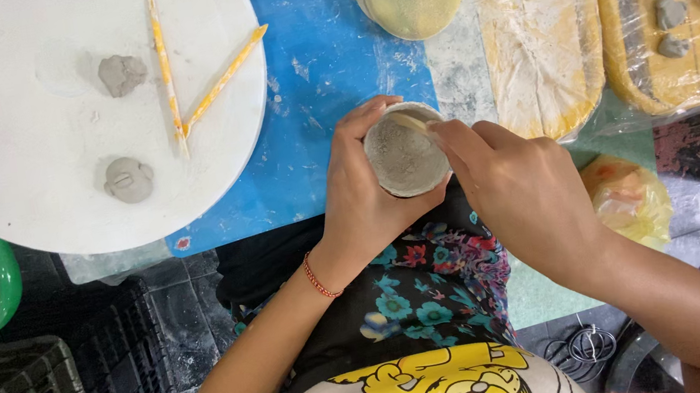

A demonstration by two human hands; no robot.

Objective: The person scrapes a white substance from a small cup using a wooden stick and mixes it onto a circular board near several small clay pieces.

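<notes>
Head view, centre of frame: your left hand (364,199) is wrapped closed around a small grey clay cup (405,159), mouth toward the camera, above your lap. Your right hand (517,187) pinches a thin wooden tool (411,122) whose tip sits inside the rim. This looks like smoothing or trimming the inner wall; the next move likely calls for light pressure and slowly turning the cup. The tool's tip contact and the cup's outer side are hidden. Upper left, two clay lumps (120,74) and sticks (165,72) lie on a white round board (15,152).

blue mat (323,72), white round board (28,178)
</notes>
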